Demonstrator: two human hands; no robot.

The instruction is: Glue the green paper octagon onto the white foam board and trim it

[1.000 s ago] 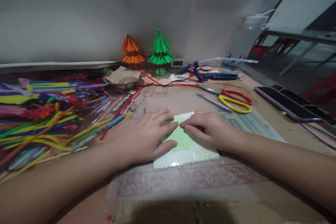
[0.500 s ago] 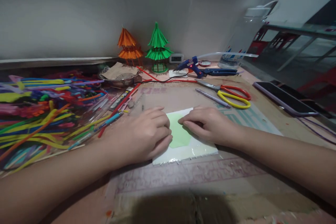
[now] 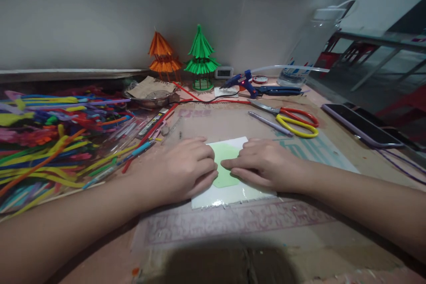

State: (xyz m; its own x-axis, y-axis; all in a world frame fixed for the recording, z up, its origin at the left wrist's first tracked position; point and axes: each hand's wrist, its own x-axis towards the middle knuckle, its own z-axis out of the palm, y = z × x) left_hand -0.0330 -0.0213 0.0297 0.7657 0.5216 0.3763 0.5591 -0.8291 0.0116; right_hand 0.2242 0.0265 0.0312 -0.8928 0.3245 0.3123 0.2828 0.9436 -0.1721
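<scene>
A light green many-sided paper piece [image 3: 228, 181] lies flat on a white sheet [image 3: 213, 199] with a shiny surface, in front of me. My left hand [image 3: 191, 166] rests over the left side of both, palm down, its fingers bent loosely and laid on the paper. From the right, my right hand [image 3: 259, 164] reaches onto the green piece. Its index finger is stretched out on the paper, with the thumb below and apart from it. Neither hand grips anything. Both hands cover parts of the sheet's edges.
Colourful pipe cleaners [image 3: 43, 142] heap up at left. Behind stand an orange tower-shaped craft [image 3: 163, 55] and a green one [image 3: 200, 57]. At right lie scissors [image 3: 296, 124], a pen [image 3: 270, 124], a blue glue gun [image 3: 244, 82], a phone [image 3: 361, 124] and a clear jug [image 3: 299, 53].
My right index finger has stretched out further left over the green paper. My left hand stays nearly where it was.
</scene>
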